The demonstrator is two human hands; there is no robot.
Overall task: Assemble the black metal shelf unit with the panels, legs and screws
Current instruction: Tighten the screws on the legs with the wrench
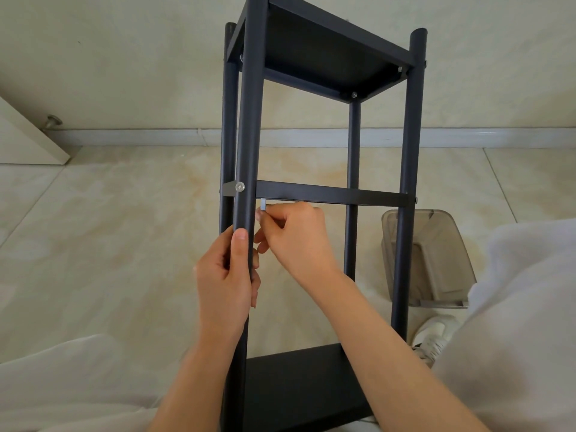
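Note:
The black metal shelf unit (408, 169) stands between my knees, with legs and three panels joined. My left hand (229, 272) is wrapped around the near left leg (251, 126), thumb on its front. My right hand (296, 236) pinches a small silver hex key (263, 204) just under the edge of the middle panel (330, 193), right beside that leg. A silver screw head (239, 186) shows on the leg at the middle panel's height. More screws (354, 94) sit under the top panel (324, 54). The bottom panel (299, 388) lies below my forearms.
A translucent grey plastic box (436, 260) lies on the tiled floor behind the right legs. My white shoe (434, 336) and light trousers flank the unit. A cream cabinet corner (25, 135) and the wall's skirting (156, 137) lie beyond.

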